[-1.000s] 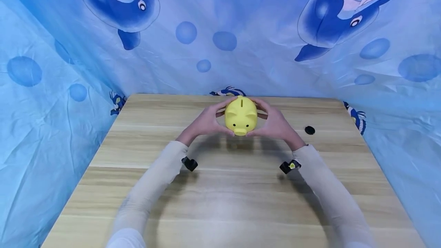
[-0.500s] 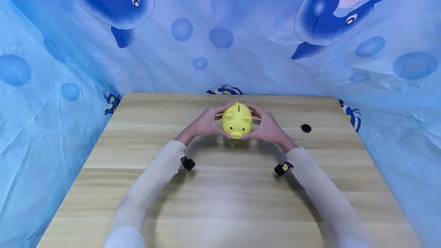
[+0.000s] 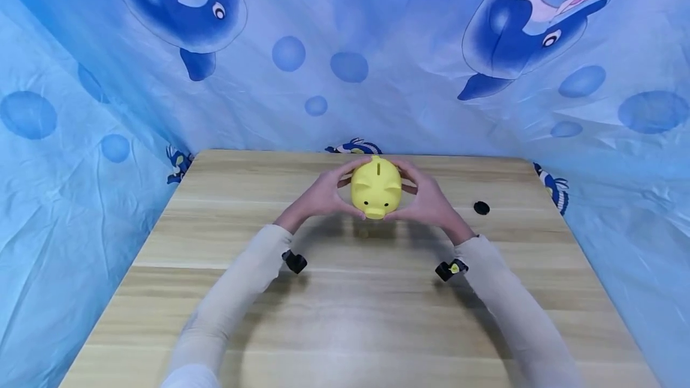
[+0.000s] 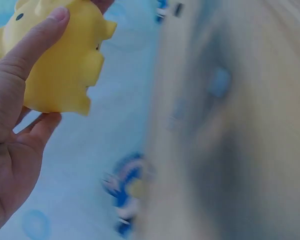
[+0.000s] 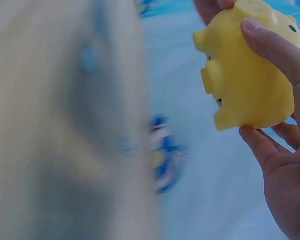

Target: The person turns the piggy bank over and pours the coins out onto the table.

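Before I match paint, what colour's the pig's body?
The body is yellow, clearest in the head view.

no text, label, brand, number or sign is legible in any view. the black wrist unit (image 3: 444, 272) on the right arm bears a small yellow-green patch (image 3: 455, 268); it is too small to be resolved as lettering or a symbol.

a makeshift, booth-like place: blue dolphin-print sheeting (image 3: 409, 118) encloses a wood-grain table (image 3: 345, 322).
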The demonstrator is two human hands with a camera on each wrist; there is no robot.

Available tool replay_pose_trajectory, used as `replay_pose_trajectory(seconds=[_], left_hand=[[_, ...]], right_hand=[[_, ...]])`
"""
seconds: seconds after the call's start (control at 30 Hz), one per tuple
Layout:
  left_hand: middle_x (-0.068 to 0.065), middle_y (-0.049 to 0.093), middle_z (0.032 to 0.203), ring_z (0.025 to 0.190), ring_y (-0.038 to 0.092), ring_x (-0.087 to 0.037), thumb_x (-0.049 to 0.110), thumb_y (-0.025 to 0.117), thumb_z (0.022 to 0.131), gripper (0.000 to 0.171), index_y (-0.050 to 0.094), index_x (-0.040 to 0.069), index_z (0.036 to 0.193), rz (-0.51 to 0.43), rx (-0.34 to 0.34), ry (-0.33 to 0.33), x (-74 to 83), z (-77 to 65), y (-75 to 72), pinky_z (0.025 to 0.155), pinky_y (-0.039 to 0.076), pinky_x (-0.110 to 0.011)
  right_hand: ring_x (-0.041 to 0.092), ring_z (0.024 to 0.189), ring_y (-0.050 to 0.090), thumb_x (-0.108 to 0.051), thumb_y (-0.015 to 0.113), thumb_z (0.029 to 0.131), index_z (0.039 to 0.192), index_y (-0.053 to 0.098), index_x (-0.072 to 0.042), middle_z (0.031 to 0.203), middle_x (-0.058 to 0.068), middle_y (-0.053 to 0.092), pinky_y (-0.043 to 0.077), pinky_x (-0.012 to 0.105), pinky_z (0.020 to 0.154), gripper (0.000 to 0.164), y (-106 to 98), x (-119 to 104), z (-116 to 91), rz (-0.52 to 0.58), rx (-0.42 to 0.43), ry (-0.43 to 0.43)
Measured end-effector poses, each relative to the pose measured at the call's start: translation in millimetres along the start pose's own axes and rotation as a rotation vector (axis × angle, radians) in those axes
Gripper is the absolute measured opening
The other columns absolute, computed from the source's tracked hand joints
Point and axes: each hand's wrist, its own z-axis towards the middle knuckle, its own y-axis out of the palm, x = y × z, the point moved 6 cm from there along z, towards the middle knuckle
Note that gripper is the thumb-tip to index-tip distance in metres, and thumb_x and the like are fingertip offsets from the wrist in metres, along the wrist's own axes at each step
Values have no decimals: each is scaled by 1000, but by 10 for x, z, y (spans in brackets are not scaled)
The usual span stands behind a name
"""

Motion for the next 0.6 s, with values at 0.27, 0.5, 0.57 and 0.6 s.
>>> replay_pose_trajectory(seconds=[0.27, 0.5, 0.57, 0.6], left_hand=[[3, 34, 164, 148, 38, -19, 18, 98, 67, 115, 33, 31, 160, -20, 13, 13, 59, -60, -23, 120, 39, -40], [5, 36, 162, 146, 41, -21, 29, 99, 66, 115, 34, 34, 160, 13, -11, 20, -14, -78, -54, 117, 42, -39], [3, 34, 164, 148, 39, -23, 22, 99, 67, 115, 33, 31, 160, -4, 20, 44, 114, -90, -87, 118, 42, -40], [1, 33, 165, 148, 38, -24, 18, 98, 67, 115, 33, 29, 161, -9, 30, 45, 156, -95, -93, 118, 41, -41]], right_hand=[[29, 139, 49, -26, 102, 61, 158, 37, -20, 154, 6, 47, 49, 48, 111, 117, -10, -46, -13, 4, 4, -1], [32, 136, 50, -27, 101, 61, 159, 36, -18, 154, 7, 46, 50, 47, 110, 117, 66, 53, 17, 23, -13, 0], [30, 136, 50, -24, 102, 61, 158, 39, -19, 153, 6, 48, 51, 48, 109, 116, -2, -72, 11, 25, 11, -34], [31, 136, 50, -20, 101, 62, 158, 38, -17, 153, 8, 48, 50, 50, 110, 115, -20, -135, 12, 25, 6, -39]])
